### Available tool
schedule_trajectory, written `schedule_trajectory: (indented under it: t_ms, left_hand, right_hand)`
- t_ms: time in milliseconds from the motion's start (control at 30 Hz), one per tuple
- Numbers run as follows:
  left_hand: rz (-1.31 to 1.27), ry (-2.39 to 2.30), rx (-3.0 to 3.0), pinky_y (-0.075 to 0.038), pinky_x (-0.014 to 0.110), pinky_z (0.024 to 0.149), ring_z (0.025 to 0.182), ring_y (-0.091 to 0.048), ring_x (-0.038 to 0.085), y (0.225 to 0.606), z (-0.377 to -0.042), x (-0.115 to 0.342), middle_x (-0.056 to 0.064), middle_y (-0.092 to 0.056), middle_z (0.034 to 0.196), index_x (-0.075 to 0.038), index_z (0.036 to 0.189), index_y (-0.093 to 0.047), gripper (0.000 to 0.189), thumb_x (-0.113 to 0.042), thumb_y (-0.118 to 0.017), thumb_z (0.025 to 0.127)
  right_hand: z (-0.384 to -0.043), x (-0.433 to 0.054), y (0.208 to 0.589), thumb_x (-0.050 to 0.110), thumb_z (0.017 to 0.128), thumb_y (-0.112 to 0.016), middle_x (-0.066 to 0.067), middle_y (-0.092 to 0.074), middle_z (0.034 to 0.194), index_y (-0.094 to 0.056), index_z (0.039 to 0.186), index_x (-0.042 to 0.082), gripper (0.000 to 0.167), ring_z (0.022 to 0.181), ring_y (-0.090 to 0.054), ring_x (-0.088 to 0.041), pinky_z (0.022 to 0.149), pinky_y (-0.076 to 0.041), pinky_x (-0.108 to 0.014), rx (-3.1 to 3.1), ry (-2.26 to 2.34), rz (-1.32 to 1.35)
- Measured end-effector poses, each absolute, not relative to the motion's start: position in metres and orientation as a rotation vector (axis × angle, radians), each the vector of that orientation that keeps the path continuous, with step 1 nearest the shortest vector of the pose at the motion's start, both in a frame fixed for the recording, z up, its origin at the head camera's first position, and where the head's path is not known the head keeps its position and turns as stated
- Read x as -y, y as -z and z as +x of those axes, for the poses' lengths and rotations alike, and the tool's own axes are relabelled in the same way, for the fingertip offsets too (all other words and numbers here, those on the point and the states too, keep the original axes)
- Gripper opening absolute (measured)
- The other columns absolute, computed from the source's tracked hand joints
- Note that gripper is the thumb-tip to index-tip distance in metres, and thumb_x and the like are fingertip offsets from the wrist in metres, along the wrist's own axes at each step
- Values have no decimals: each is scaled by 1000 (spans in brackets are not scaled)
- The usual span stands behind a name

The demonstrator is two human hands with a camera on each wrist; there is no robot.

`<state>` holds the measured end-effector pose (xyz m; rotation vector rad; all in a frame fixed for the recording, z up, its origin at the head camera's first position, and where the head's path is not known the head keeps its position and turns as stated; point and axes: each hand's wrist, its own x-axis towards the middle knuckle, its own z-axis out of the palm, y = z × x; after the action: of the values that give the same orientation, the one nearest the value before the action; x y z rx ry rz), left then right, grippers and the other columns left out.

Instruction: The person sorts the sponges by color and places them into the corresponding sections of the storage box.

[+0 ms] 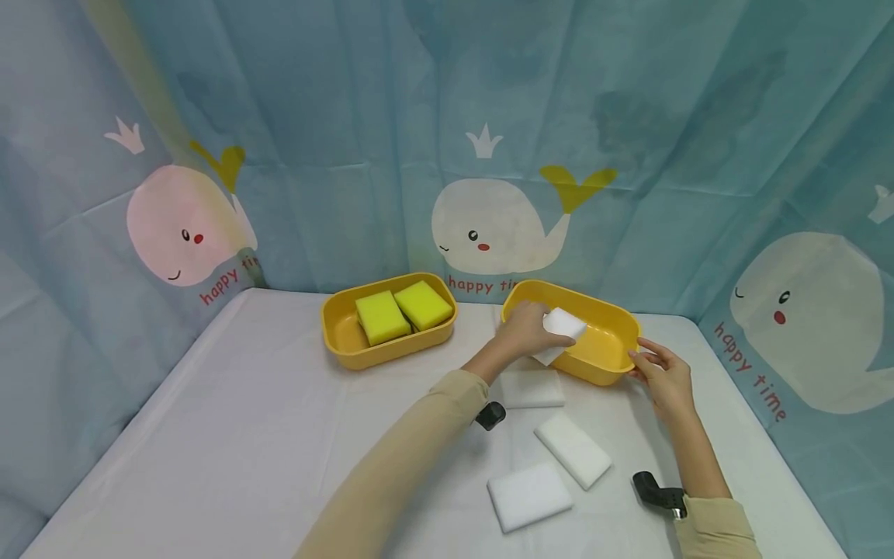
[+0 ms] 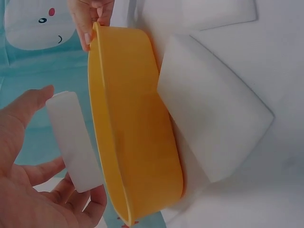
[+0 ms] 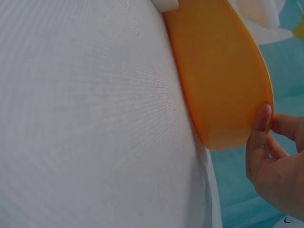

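Note:
My left hand [image 1: 527, 334] grips a white sponge [image 1: 566, 323] above the near side of the right-hand yellow tray [image 1: 606, 374]. In the left wrist view the sponge [image 2: 75, 142] stands on edge between thumb and fingers, beside the tray's rim [image 2: 110, 147]. My right hand [image 1: 667, 380] pinches the rim at the tray's right end, thumb outside, as the right wrist view shows on the tray wall [image 3: 223, 80]. In front of the tray lie white sponges: one close against it [image 1: 532, 388], a slanted one [image 1: 573, 450] and a nearer one [image 1: 529, 497].
Left of that tray stands another yellow tray [image 1: 342, 335] holding yellow sponges [image 1: 382, 317]. A blue curtain [image 1: 335, 155] printed with whales hangs behind and beside the white-covered table [image 1: 230, 435]. Black wrist mounts [image 1: 656, 493] stick out from my sleeves.

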<state>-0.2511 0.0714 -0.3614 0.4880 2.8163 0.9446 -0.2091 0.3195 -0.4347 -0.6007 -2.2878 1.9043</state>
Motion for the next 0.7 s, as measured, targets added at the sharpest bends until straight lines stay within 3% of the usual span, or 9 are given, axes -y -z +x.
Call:
schedule_trajectory:
  t_ms: [300, 400, 500, 600, 700]
  left_hand:
    - [356, -984, -2827, -56, 28, 101, 111, -57, 18, 357, -256, -85, 6, -66, 132, -7, 140, -63, 67, -46, -83, 90]
    - [372, -987, -2848, -54, 22, 87, 99, -55, 16, 357, -259, -89, 3, -66, 109, -6, 124, -67, 56, -47, -84, 90]
    - [424, -954, -2879, -43, 19, 68, 84, -49, 13, 358, -264, -92, 0, -51, 83, -8, 99, -62, 48, -50, -84, 89]
    - [442, -918, -2901, -31, 19, 57, 71, -41, 11, 359, -268, -98, -2, -36, 73, -11, 83, -51, 53, -53, -84, 88]
    - [399, -912, -2901, -28, 19, 51, 63, -37, 10, 359, -270, -104, -3, -32, 70, -13, 78, -47, 57, -55, -85, 86]
  right_hand:
    - [-211, -318, 436, 15, 106, -64, 6, -56, 101, -43, 159, 1, 58, 73, -62, -1, 76, -60, -13, 2288, -1907, -588]
    - [-212, -318, 436, 15, 106, -64, 6, -56, 101, -44, 159, 2, 58, 73, -62, -1, 76, -60, -14, 2299, -1897, -590]
    - [-212, -319, 437, 16, 106, -64, 6, -55, 102, -43, 159, 2, 58, 73, -62, 0, 77, -60, -15, 2314, -1883, -596]
    - [-211, -320, 436, 16, 106, -64, 6, -55, 102, -43, 159, 2, 58, 74, -61, 0, 77, -60, -15, 2321, -1873, -598]
    - [-210, -321, 436, 15, 106, -64, 6, -56, 102, -43, 160, 2, 59, 74, -62, 0, 76, -60, -14, 2318, -1875, -596]
